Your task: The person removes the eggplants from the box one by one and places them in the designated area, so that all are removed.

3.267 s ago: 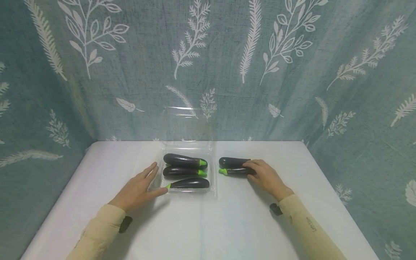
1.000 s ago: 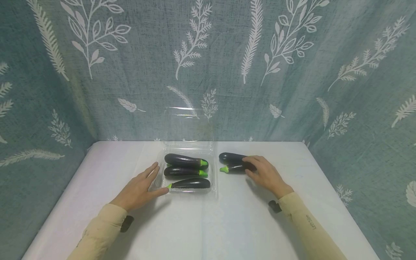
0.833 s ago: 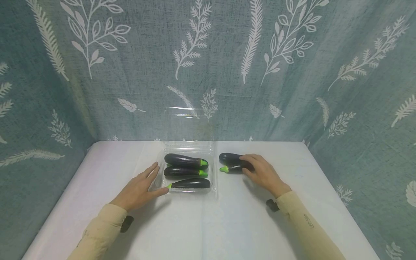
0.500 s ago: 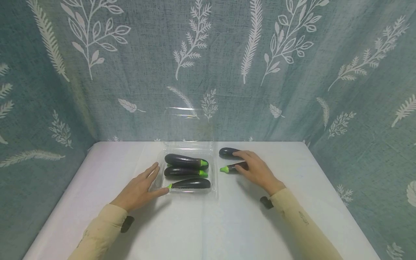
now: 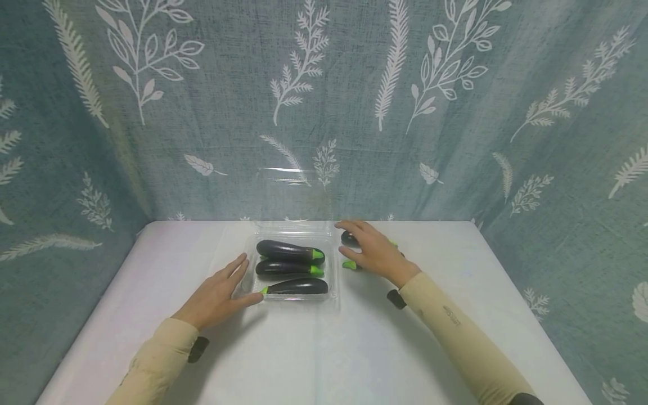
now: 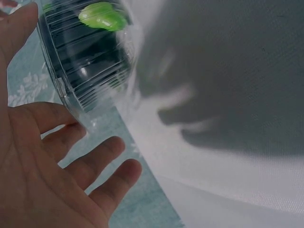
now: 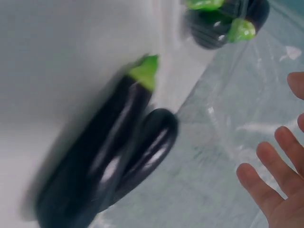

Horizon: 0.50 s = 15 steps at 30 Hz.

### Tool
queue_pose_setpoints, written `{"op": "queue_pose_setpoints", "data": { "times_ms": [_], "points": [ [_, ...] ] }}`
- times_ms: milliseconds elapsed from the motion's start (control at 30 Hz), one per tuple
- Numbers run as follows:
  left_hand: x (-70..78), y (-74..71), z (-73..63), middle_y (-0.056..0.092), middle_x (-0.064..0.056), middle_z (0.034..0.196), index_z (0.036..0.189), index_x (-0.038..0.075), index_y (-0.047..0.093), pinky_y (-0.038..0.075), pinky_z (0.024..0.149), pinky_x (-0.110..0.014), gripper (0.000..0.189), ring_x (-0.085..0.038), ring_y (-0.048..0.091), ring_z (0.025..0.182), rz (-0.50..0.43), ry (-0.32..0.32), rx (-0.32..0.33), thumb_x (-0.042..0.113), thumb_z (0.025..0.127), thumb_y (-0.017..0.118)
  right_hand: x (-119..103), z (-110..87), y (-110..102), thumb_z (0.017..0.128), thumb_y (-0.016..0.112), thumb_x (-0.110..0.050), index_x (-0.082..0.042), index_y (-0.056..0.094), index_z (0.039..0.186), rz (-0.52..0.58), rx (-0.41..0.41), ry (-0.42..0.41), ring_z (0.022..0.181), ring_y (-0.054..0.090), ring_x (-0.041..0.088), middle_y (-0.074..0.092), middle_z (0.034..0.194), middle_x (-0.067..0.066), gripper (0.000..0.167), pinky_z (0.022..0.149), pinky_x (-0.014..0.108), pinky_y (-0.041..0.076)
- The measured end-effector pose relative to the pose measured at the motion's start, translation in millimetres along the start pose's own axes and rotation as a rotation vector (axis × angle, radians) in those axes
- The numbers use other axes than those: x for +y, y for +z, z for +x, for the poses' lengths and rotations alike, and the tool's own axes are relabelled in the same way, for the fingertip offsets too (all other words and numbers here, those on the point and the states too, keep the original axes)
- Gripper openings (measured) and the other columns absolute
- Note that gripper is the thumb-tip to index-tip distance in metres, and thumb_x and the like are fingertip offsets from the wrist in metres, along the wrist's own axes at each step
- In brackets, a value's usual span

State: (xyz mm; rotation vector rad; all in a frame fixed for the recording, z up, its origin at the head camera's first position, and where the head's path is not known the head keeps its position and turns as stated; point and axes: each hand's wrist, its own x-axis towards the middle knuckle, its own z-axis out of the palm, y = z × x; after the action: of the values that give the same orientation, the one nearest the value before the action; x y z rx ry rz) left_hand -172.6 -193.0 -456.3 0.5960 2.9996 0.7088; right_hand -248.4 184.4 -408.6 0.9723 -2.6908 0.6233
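Note:
My left hand (image 5: 217,295) lies spread along the left side of a clear plastic clamshell box (image 5: 332,281), thumb at the front corner and fingertips at the rim. Inside lie several dark purple eggplants (image 5: 291,268) with green stems, side by side and partly stacked. To the right of the box, two loose eggplants rest on the table: the nearer one (image 7: 90,156) has its stem toward the box, the farther one (image 7: 156,135) its rounded end. My right hand (image 5: 377,253) hovers over these two, partly hiding them in the head view, its fingers extended toward the box and gripping nothing.
The box's transparent lid (image 5: 293,197) stands raised at the back, in front of a green leaf-patterned curtain (image 5: 228,112). A white cloth (image 5: 314,354) covers the table, whose back edge runs just behind the box.
My right hand has come off the loose eggplants and moved left and away from me, toward the box. The farther loose eggplant has shifted back, widening the gap. My left hand stays put.

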Motion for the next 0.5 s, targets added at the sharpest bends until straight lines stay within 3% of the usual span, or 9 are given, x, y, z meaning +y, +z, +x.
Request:
{"op": "queue_pose_setpoints", "data": {
  "times_ms": [267,500],
  "points": [
    [0.2,-1.8,-1.2,0.029,-0.019,0.163,0.155,-0.005,0.034,0.033,0.113,-0.062,0.095,-0.046,0.035,0.143,0.009,0.011,0.012,0.062,0.094,0.062,-31.4,32.8,1.5,0.100,0.066,-0.032,-0.020,0.043,0.154,0.030,-0.041,-0.060,0.138,0.048,0.026,0.050,0.151,0.008,0.060,0.110,0.043,0.046],
    [0.4,-1.6,-0.9,0.029,-0.018,0.163,0.155,-0.005,0.034,0.034,0.114,-0.061,0.096,-0.046,0.035,0.143,0.005,0.012,0.011,0.063,0.093,0.062,-41.8,57.2,7.9,0.099,0.068,-0.030,-0.018,0.032,0.159,0.092,-0.028,-0.054,0.143,0.041,0.020,0.040,0.159,0.003,0.071,0.115,0.037,0.039]
  ]
}}
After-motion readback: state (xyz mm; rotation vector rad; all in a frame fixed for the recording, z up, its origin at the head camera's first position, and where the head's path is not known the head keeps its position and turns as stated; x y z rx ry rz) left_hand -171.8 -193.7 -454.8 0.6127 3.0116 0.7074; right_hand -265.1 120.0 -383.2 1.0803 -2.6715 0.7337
